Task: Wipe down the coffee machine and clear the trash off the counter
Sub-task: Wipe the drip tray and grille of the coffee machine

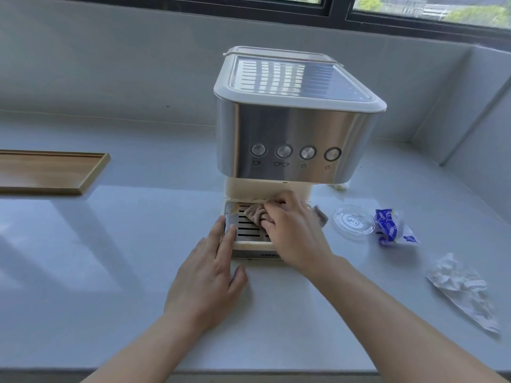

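Note:
A steel and cream coffee machine stands at the middle of the pale counter. Its slotted drip tray juts toward me. My right hand presses a bunched brownish cloth onto the tray's grille. My left hand lies flat with fingers spread, its fingertips touching the tray's left front corner. To the right of the machine lie a blue and white wrapper and a crumpled clear plastic wrapper.
A clear plastic lid rests between the machine and the blue wrapper. A shallow wooden tray sits at the left. The wall and a window ledge close off the back and right. The counter's front edge runs below my forearms.

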`<state>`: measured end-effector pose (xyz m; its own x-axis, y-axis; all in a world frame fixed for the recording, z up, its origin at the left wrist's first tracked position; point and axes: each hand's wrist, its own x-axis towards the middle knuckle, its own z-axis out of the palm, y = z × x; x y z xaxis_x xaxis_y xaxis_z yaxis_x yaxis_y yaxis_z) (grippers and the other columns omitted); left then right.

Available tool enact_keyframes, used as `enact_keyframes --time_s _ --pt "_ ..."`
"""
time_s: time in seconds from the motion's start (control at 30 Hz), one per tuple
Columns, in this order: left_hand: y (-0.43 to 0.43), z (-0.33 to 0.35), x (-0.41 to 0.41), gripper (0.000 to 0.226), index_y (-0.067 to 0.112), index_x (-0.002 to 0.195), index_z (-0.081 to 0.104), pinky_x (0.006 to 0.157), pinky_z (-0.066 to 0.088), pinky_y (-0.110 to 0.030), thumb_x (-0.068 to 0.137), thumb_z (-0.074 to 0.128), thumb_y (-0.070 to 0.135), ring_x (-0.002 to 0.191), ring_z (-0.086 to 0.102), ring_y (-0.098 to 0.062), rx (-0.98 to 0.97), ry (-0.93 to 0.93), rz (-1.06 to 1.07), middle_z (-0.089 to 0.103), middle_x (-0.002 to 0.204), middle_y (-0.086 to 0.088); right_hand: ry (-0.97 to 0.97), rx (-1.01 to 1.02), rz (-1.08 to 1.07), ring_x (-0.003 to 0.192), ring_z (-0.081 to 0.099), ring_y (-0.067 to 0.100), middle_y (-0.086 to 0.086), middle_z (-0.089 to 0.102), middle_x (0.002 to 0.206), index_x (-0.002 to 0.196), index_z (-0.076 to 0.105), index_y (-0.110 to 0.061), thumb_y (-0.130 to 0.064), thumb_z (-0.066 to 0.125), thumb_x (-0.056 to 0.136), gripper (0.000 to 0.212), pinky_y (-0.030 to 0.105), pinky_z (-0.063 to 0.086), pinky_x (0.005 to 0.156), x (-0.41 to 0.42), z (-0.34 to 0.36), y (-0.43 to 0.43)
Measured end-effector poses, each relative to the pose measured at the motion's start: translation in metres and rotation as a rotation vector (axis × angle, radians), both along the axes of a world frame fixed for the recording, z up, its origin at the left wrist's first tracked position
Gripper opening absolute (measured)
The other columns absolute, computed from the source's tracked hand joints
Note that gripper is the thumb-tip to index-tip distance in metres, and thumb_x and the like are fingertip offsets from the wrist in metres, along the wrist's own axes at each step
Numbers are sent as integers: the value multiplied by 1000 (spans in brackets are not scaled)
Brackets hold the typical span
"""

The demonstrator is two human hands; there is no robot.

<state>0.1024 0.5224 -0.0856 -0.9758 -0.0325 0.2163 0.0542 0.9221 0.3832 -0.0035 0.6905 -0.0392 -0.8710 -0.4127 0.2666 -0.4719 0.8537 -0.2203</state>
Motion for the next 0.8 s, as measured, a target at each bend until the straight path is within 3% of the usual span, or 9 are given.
enact_keyframes --time_s 0.1,0.2,0.43,0.6,0.7,0.8 --pt "0 0 1 72 28 154 10 111 35 -34 91 40 44 144 29 -17 18 -2 -1 -4 165 9 46 -62 -75 103 56 30 3 56 123 115 66 -21 -41 63 89 33 43 49 86 3 -1 18" --pt "1 0 1 72 26 155 10 115 30 -32 91 42 42 146 24 -16 34 5 -8 -4 165 7 24 -58 -143 108 49 33 8 59 123 119 66 -20 -36 61 91 32 43 45 91 4 -4 15" --pt "-1 0 0 74 29 154 10 109 37 -31 88 43 40 144 29 -13 56 14 -17 -3 164 12 4 -167 7 99 48 24 -2 66 98 87 68 -19 -31 57 92 17 26 26 73 -5 5 -24" --pt "-1 3 1 73 31 154 11 107 39 -32 88 42 37 142 31 -13 78 8 -5 -4 163 16 -68 -172 34 90 51 22 -7 67 84 78 63 -23 -26 56 90 13 35 44 74 -13 15 -5" --pt "0 5 2 75 29 154 8 111 36 -32 88 41 37 145 25 -13 81 -2 -10 -7 163 14 -47 -178 -101 90 50 27 -5 71 89 93 71 -22 -22 57 89 15 38 46 78 -15 11 16" --pt "1 5 2 79 28 154 1 112 33 -28 87 41 38 146 20 -10 87 -22 -6 -15 162 16 -18 -156 -179 93 49 27 0 70 92 90 70 -18 -22 53 90 18 39 45 78 -10 8 -5"
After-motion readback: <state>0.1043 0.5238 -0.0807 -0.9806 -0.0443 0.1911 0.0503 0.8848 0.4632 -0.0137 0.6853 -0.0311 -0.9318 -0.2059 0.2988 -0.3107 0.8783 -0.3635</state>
